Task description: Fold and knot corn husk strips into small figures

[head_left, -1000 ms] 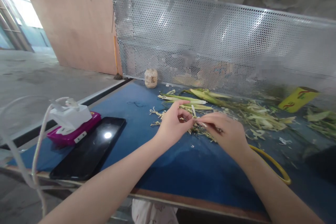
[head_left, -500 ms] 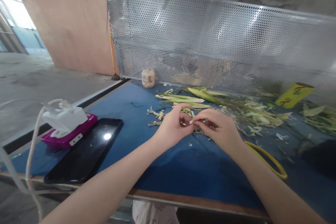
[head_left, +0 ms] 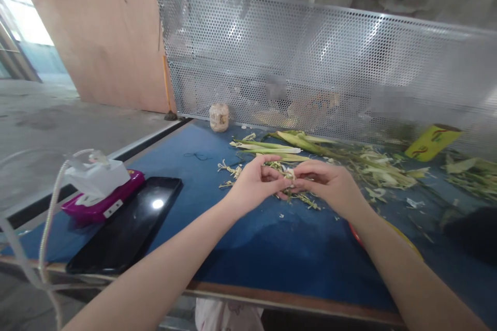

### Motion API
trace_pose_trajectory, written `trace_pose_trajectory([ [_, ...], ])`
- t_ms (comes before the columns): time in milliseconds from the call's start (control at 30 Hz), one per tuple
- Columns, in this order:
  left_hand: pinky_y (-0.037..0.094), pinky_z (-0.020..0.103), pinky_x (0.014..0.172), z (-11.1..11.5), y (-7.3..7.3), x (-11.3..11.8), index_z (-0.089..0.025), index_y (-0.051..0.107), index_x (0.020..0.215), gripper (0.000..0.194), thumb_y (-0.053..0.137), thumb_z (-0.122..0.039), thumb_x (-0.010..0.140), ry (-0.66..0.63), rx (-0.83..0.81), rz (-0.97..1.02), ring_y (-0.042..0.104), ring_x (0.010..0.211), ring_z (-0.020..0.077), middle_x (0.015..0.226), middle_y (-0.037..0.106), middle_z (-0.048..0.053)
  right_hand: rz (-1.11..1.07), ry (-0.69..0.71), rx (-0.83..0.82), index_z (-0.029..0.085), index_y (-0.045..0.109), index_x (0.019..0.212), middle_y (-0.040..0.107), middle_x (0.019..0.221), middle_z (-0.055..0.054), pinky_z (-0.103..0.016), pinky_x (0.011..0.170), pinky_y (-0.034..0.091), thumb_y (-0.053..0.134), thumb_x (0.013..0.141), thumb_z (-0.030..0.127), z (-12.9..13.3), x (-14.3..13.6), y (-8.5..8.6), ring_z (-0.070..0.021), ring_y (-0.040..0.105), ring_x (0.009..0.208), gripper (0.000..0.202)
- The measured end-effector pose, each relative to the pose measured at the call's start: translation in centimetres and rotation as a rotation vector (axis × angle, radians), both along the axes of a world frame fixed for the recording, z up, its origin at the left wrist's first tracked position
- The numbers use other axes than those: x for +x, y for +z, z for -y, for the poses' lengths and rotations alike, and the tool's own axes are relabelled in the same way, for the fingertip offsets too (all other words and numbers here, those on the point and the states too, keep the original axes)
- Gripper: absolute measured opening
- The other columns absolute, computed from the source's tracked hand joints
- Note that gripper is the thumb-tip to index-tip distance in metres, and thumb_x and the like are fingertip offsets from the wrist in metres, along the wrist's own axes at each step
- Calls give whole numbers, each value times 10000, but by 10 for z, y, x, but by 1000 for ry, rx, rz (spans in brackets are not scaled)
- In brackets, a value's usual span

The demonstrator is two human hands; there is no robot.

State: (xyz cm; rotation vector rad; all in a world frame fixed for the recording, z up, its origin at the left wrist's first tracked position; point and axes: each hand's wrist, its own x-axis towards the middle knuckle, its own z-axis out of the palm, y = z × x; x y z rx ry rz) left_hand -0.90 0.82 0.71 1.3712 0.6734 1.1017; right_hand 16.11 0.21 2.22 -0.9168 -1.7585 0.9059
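My left hand [head_left: 252,186] and my right hand [head_left: 330,183] meet over the middle of the blue table. Between their fingertips is a small bundle of pale green and white plant strands [head_left: 289,174], partly hidden by the fingers. Both hands are closed in a pinch on it. Thin greenish strands [head_left: 308,200] lie just below the fingers. To the left of my left hand is a small knotted or braided piece [head_left: 229,168] of pale plant fibre. Long green leaves or husks [head_left: 272,149] lie behind the hands.
Shredded husks [head_left: 388,168] and a yellow cylinder [head_left: 433,142] lie at right. A red-and-yellow ring [head_left: 409,243] shows behind my right forearm. A black phone [head_left: 128,227], purple power strip [head_left: 134,186] and wrapped roll [head_left: 219,117] are at left. A perforated metal panel [head_left: 248,36] borders the back.
My hands stay in nearly the same place. The strands between the fingers now show as a larger bundle, and my right forearm covers more of the ring.
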Motion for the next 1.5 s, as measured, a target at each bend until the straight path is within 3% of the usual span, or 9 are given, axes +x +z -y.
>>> trace_pose_trajectory([
  [100, 507, 293, 588, 1, 2, -1, -130, 414, 1083, 478, 656, -151, 671, -16, 4, 8, 589, 537, 104, 625, 587, -34, 15, -22, -64, 188, 651, 681, 624, 718, -3, -285, 597, 552, 714, 615, 227, 3, -1, 5, -134, 622, 586, 99],
  [233, 501, 294, 606, 2, 3, -3, -160, 426, 1091, 496, 669, -163, 658, -45, 137, -33, 581, 560, 104, 651, 568, -39, -13, -2, -174, 184, 614, 673, 612, 596, 29, -232, 553, 517, 737, 582, 220, 1, 0, 5, -102, 594, 530, 158],
  [400, 482, 272, 618, 5, 2, -3, -190, 427, 1097, 505, 676, -190, 657, -47, 224, -70, 558, 587, 94, 672, 547, -40, -144, 46, -224, 181, 567, 673, 610, 590, 31, -224, 545, 511, 731, 593, 243, -3, 2, -1, -95, 588, 532, 192],
  [667, 509, 275, 581, 8, 2, 1, -184, 415, 1113, 428, 593, -289, 738, -49, 168, -35, 572, 619, 116, 663, 540, -27, -9, -2, -41, 195, 525, 731, 565, 660, 26, -251, 580, 535, 687, 646, 202, 9, -5, 7, -108, 584, 587, 183],
  [867, 502, 235, 505, 8, 0, 4, -196, 388, 1152, 487, 606, -276, 724, 145, 276, -114, 526, 541, 91, 653, 520, -42, 13, -14, 3, 198, 522, 765, 592, 703, 14, -268, 628, 537, 667, 653, 159, 10, -7, 6, -122, 603, 641, 187],
  [1067, 486, 212, 456, 12, 1, 6, -228, 320, 1236, 537, 553, -215, 753, 183, 317, -77, 478, 531, 86, 662, 458, -43, -15, -37, 30, 197, 532, 751, 598, 715, 7, -265, 657, 533, 663, 664, 166, 6, -7, 4, -122, 601, 679, 160],
  [1333, 449, 249, 603, 14, 5, 5, -277, 211, 1358, 672, 523, -187, 770, 204, 388, -60, 477, 627, 114, 659, 484, -27, -260, 82, -230, 207, 587, 893, 609, 707, 16, -263, 584, 537, 675, 672, 213, 1, -5, -4, -109, 599, 609, 238],
  [1500, 443, 258, 616, 16, 3, 6, -279, 232, 1355, 678, 538, -193, 757, 184, 378, -50, 474, 634, 120, 661, 496, -21, -231, 143, -352, 203, 636, 956, 656, 812, -22, -283, 645, 524, 687, 655, 219, 2, -4, -4, -115, 605, 668, 306],
])
